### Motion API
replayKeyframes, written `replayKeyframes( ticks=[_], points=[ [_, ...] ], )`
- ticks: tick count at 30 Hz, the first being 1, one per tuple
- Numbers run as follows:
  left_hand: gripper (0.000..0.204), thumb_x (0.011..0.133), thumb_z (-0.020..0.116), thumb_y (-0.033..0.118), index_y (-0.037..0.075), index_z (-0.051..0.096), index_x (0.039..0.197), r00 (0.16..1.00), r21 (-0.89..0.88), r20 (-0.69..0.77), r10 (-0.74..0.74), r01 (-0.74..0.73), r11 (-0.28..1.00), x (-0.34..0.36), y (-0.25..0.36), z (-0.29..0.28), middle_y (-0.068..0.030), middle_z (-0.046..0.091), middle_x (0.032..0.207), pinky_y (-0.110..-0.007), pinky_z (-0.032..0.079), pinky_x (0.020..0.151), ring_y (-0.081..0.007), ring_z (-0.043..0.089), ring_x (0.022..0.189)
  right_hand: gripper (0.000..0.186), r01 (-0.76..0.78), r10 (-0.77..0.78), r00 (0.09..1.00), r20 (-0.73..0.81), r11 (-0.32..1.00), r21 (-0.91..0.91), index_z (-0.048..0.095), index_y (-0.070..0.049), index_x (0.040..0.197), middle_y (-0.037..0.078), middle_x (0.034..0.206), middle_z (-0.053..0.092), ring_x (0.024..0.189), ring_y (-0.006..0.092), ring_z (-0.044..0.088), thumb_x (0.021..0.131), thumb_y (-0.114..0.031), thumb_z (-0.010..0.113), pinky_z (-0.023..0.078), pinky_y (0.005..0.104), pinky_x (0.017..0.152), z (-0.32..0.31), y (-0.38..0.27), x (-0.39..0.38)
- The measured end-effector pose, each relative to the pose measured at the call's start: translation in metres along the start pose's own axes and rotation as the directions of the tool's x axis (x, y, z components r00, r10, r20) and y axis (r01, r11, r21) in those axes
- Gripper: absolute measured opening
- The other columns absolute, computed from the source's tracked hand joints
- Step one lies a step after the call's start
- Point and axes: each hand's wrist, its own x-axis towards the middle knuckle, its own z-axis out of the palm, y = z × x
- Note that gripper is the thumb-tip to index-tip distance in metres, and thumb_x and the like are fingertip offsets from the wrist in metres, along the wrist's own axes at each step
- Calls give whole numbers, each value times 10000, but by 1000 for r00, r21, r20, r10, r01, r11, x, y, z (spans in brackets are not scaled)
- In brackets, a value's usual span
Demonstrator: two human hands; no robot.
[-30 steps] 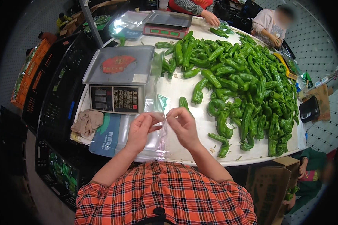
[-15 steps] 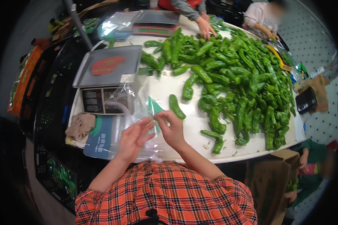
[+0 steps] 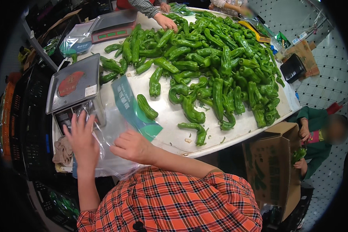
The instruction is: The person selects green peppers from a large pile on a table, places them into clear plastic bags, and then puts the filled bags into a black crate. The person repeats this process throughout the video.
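A clear plastic bag (image 3: 110,121) with a teal printed band stretches over the table's near left part. My right hand (image 3: 133,147) is closed on the bag's near edge, fingers curled in. Beside it my left hand (image 3: 83,141) is raised with its fingers spread, in front of a scale (image 3: 70,86) with a grey pan and a red patch on it. Whether the left palm touches the film I cannot tell. One single green pepper (image 3: 147,107) lies just beyond the teal band. A large heap of green peppers (image 3: 224,65) covers the right and far table.
A second scale (image 3: 113,27) and bagged packaging (image 3: 76,40) stand at the far left. Across the table a co-worker's hand (image 3: 166,22) touches the heap. At right, a person in green holds peppers by a cardboard box (image 3: 276,166). A crumpled cloth (image 3: 62,150) lies near the left edge.
My hands have moved apart, the left going left with fingers spreading, the right closing on the bag. The bag's printed band now lies stretched out on the table. The whole view has shifted.
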Motion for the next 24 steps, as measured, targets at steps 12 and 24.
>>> replayKeyframes(
  ticks=[12, 24],
  points=[
    [116, 842, 419, 15, 1, 516, 905, 900, -704, 342, -270, 436, 561, -14, 5, 40, -33, 396, 561, -254, 299, 462, -72, 349, 509, 286, -347, 308, 938, 161, 799, 491, 526, -20, 1021, 143, 1027, 543, 954, 300, 529, 738, -57, 503, 397, 404, 851, 19, -14, -20],
    [84, 759, 561, -26, 1, 602, 827, 988, -676, 149, -39, 130, 725, -38, 1, 22, -114, 587, 682, -264, 387, 496, -195, 520, 520, 579, -510, 518, 841, 153, 855, -95, 444, -39, 1231, 196, 1241, 427, 1165, 358, 386, 705, -203, 623, 311, 460, 952, 17, 87, -1]
  ],
)
